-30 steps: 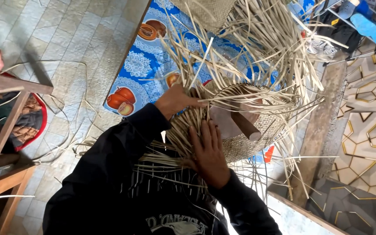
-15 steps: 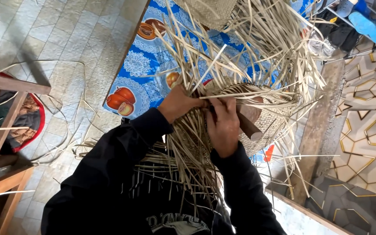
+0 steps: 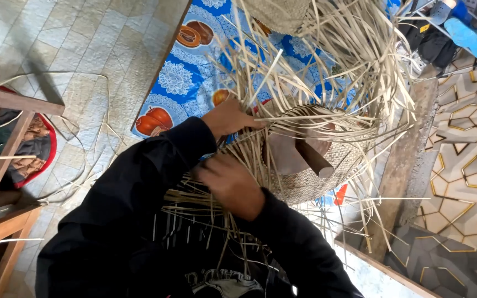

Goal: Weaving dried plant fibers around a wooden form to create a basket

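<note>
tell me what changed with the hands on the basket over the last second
The right hand went up to the woven basket's rim beside the left, then dropped back onto the loose straw strands near the body. The left hand stayed at the rim; the basket did not move.

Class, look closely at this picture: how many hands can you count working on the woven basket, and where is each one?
2. The left hand grips strands at the woven basket's upper rim; the right hand presses on the loose straw strands at its near side. No others show, though straw could hide some.
</note>
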